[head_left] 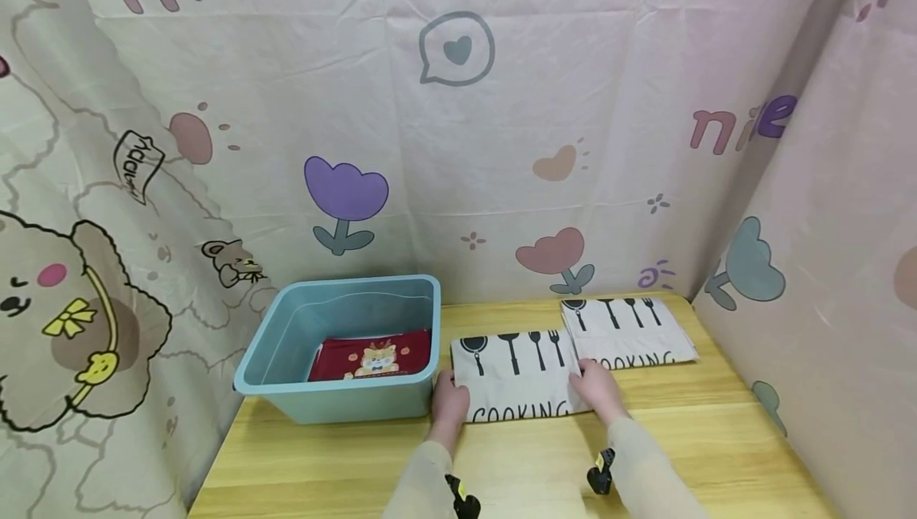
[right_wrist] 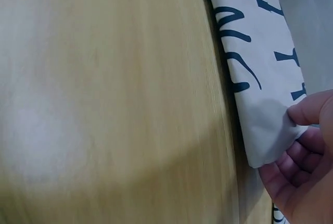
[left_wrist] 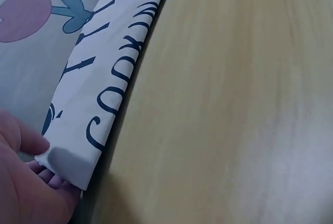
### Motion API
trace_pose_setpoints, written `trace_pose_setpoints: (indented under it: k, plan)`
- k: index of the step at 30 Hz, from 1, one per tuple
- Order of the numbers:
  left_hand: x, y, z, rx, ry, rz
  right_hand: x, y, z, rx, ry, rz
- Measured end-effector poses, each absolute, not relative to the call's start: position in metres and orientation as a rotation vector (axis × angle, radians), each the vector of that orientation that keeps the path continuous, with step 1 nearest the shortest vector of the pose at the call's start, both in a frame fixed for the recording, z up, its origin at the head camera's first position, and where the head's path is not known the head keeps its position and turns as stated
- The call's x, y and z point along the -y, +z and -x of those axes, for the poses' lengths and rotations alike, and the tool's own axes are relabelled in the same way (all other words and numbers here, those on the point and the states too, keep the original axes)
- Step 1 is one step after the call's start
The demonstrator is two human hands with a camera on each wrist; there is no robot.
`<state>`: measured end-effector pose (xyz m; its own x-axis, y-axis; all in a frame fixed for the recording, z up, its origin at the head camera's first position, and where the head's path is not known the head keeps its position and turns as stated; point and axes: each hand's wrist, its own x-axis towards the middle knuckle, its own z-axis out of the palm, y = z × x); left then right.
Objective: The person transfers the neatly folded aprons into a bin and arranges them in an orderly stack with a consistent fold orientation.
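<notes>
A folded white cloth (head_left: 516,380) printed with black utensils and the word COOKING lies between my two hands, over the table. My left hand (head_left: 450,403) grips its left edge, thumb on top and fingers beneath, as the left wrist view shows on the cloth (left_wrist: 99,88). At the opposite edge my right hand (head_left: 600,390) pinches the cloth (right_wrist: 260,62) the same way, thumb above and curled fingers (right_wrist: 299,164) under it. A second folded cloth (head_left: 630,332) with the same print lies just behind and to the right.
Left of the held cloth stands a light blue plastic bin (head_left: 344,403). Inside it lies a red folded cloth (head_left: 390,356) with a cartoon animal. The wooden table (head_left: 716,439) backs onto a printed curtain (head_left: 458,145), which also hangs along both sides.
</notes>
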<state>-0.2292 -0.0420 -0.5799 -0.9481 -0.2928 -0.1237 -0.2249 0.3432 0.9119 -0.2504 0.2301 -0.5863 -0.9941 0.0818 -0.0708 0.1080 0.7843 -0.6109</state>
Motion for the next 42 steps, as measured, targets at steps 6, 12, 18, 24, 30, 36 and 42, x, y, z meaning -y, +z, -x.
trace_pose_setpoints:
  k: [6,12,18,24,30,36,42]
  plan:
    - [0.046,-0.588,0.217,2.561,-1.618,-0.473,-0.232,-0.581,0.239,-2.936,-1.019,-0.090]
    - [0.051,-0.589,0.205,2.592,-1.555,-0.446,-0.237,-0.583,0.230,-2.924,-1.033,-0.045]
    - [0.057,-0.590,0.198,2.650,-1.579,-0.402,-0.243,-0.579,0.222,-2.847,-1.072,-0.041]
    - [0.062,-0.587,0.189,2.640,-1.621,-0.301,-0.246,-0.574,0.216,-2.782,-1.091,-0.016]
    - [0.064,-0.582,0.184,2.680,-1.537,-0.286,-0.249,-0.572,0.214,-2.718,-1.111,-0.067]
    - [0.057,-0.579,0.186,2.684,-1.494,-0.309,-0.252,-0.566,0.217,-2.794,-1.039,-0.151]
    - [0.049,-0.581,0.192,2.598,-1.611,-0.432,-0.251,-0.566,0.224,-2.793,-1.124,-0.181]
